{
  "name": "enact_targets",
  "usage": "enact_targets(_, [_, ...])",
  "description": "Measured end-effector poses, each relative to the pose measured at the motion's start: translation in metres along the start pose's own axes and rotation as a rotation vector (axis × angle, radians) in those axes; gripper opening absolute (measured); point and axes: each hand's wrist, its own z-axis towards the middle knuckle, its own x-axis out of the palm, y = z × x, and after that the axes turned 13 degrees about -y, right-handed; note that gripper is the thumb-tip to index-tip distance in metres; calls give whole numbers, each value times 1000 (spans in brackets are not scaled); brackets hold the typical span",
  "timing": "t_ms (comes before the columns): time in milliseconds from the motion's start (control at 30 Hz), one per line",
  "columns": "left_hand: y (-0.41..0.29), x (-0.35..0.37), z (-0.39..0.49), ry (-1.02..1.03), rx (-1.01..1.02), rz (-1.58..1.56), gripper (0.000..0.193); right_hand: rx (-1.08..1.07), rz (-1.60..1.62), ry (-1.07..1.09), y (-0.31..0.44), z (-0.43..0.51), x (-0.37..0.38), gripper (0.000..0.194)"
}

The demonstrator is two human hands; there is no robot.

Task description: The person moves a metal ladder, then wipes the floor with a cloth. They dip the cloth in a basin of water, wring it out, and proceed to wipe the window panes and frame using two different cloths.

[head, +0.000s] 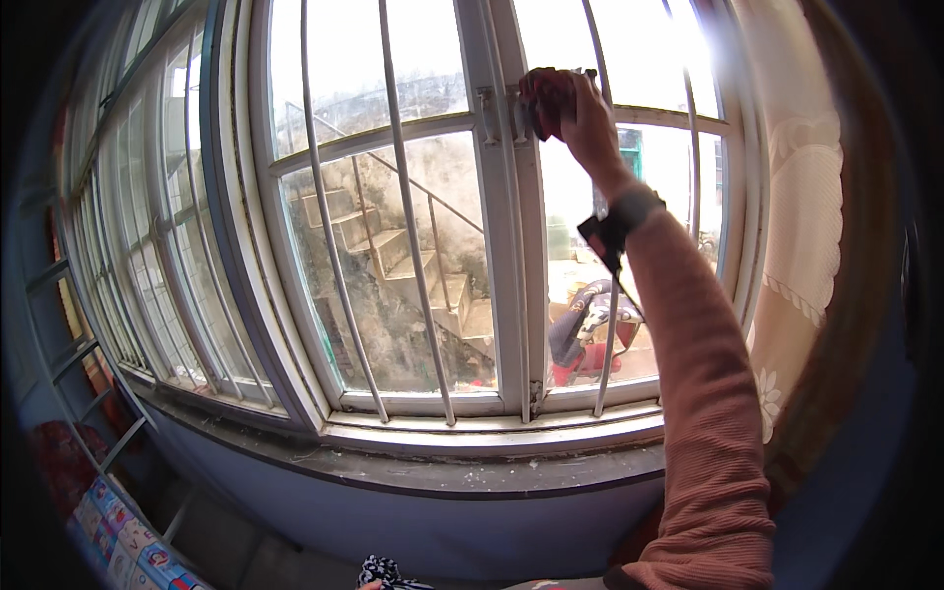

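My right hand (592,136) is raised and grips a bunched dark red cloth (547,103). The cloth is beside the handles (505,116) where the two white window sashes meet; whether it touches them is hard to tell. Behind the hand stands a vertical metal bar (599,44). A dark strap with a small device (627,217) sits around my right wrist, over a pink ribbed sleeve. Only a sliver of my left hand (370,585) shows at the bottom edge, against a black-and-white patterned fabric (380,568); its grip is hidden.
Vertical bars (402,192) cross the window in front of the glass. Below runs a dark, paint-spotted sill (442,472). A cream curtain (800,221) hangs at right. A metal ladder-like frame (122,446) and a colourful printed cover (129,542) are at lower left. Outside are concrete steps (413,265).
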Motion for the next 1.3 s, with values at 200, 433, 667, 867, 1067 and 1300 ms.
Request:
enact_targets(200, [3,-3,-5,-4,-4,-12,51,73,-78,45,12,0,23,42])
enact_targets(433, [3,-10,-2,26,-10,-31,58,40,-174,0,29,-98,3,38])
enact_targets(667, [-2,-13,-6,125,21,-60,65,-22,-236,59,7,-82,-8,33])
enact_targets(867, [-5,-12,-2,66,-4,-20,59,126,-341,277,26,-116,-49,39])
enact_targets(1067, [-2,-18,-4,33,-12,-17,50,-35,-165,40,24,-54,-33,41])
enact_targets(1300, [4,-34,-4,-25,-32,-30,41,34,-289,166,29,-96,-23,39])
